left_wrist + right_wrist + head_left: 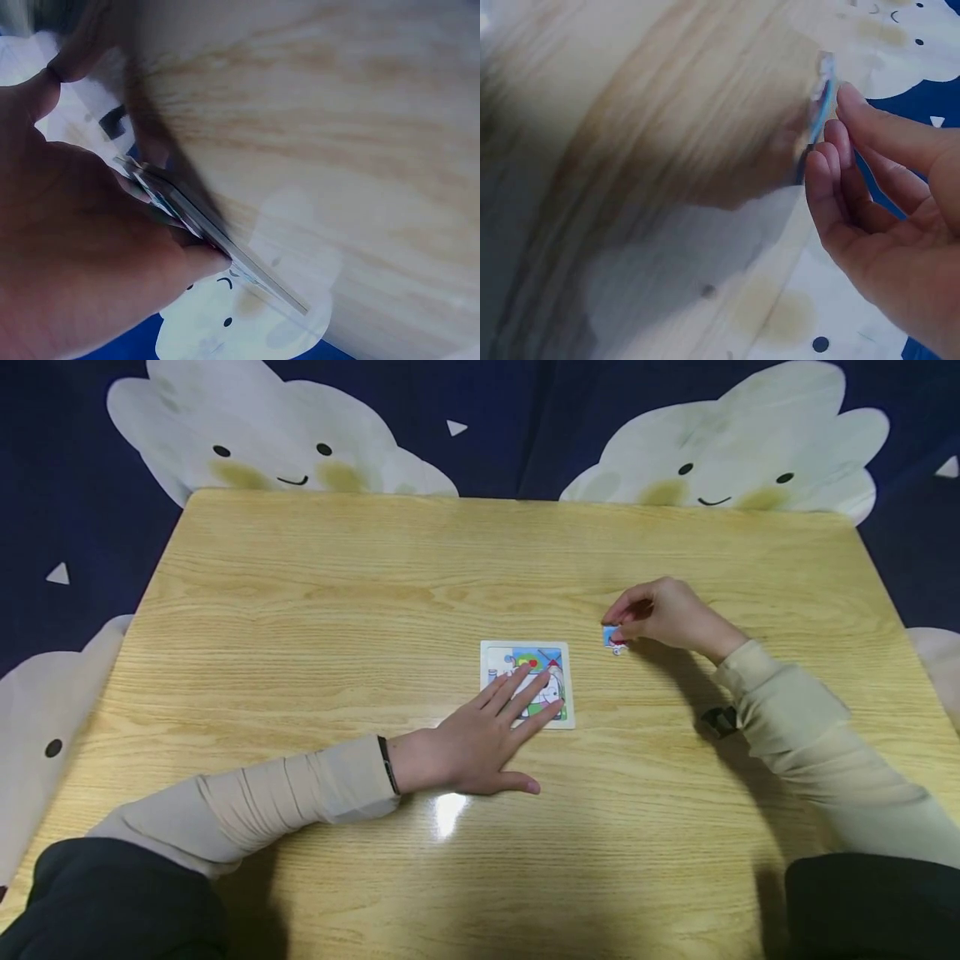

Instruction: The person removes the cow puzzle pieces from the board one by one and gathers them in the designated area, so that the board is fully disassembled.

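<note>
A small square jigsaw puzzle with a pale border and a colourful cartoon picture lies on the table, its upper left part plain white. My left hand rests on it with fingers spread, covering much of the picture; the left wrist view catches the puzzle board nearly edge-on beside the fingers. To the right of the board, my right hand pinches a loose blue, red and white puzzle piece between thumb and fingertips. In the right wrist view the piece shows as a thin edge at the fingertips.
The wooden table has a glossy, light-grained top. A small black object sits at the right sleeve's cuff. Dark blue cloth with smiling white clouds borders the table at the back and sides.
</note>
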`<state>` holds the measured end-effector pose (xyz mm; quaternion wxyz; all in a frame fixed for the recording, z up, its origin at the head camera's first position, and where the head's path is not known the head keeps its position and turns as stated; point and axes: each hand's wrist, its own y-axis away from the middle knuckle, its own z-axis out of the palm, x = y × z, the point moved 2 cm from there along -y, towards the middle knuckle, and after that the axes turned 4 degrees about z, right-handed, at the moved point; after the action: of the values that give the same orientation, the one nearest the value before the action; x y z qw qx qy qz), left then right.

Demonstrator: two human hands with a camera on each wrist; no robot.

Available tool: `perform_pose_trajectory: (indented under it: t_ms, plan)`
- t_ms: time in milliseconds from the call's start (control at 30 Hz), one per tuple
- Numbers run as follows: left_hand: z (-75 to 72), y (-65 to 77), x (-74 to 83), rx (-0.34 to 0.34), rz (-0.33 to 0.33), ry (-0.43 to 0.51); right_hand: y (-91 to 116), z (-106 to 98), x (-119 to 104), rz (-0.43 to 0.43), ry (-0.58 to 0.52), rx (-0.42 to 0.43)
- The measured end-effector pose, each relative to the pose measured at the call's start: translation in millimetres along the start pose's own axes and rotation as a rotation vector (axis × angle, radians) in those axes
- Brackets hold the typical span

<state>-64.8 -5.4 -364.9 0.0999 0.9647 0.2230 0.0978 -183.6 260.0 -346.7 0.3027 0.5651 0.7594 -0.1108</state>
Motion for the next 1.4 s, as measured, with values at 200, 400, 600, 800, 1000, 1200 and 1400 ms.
perform_pose_trajectory:
  t_ms: [200, 400, 600, 800, 1000, 1200, 1400]
  plan:
    - [1.0, -0.6, -0.5, -0.016, -0.01, -0.004, -1, 6, -23, -0.098, -0.061, 0.0]
    - [1.1, -0.9, -0.3, -0.014, -0.006, -0.012, -9, 29, -53, -0.148, -0.114, -0.076]
    - [2.9, -2.1, -0.3, -0.04, -0.016, 0.004, -16, 49, -74, -0.188, -0.117, -0.127]
    - [2.8, -2.9, -1.0, -0.055, -0.017, 0.003, -20, 54, -85, -0.196, -0.055, -0.112]
    - [1.7, -2.1, -1.7, -0.048, -0.011, -0.009, -26, 55, -89, -0.163, 0.004, -0.115]
    - [0.7, -2.0, -1.1, -0.041, -0.005, -0.003, -26, 51, -88, -0.132, -0.062, -0.143]
    - [1.3, -3.1, -1.2, -0.064, -0.019, -0.006, -22, 49, -92, -0.123, -0.17, -0.179]
